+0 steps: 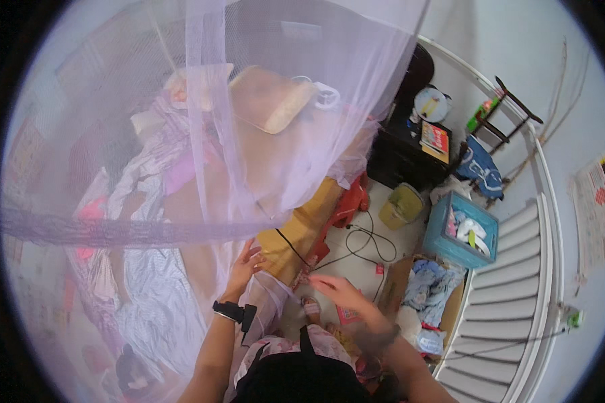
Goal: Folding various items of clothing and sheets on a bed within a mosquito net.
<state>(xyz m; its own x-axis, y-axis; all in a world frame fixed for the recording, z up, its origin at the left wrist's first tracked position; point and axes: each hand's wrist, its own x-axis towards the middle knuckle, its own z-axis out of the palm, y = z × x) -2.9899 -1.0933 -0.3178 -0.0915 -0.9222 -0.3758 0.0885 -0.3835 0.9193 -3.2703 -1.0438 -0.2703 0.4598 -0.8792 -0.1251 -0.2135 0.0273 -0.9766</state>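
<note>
A sheer lilac mosquito net hangs over the bed, its lower border in folds. My left hand, with a dark watch on the wrist, is beside the net's edge at the bedside. Its fingers are apart, and I cannot tell whether they touch the net. To the right, my right hand is over the gap beside the bed, fingers stretched toward the left and slightly blurred. No held thing shows in it. Between and beyond my hands lies yellow-brown bedding, crossed by a black cord.
Inside the net are a pillow and crumpled clothes. On the right stand a green bin, a blue crate, a cardboard box of clothes and a white slatted railing. A looped cable crosses the floor.
</note>
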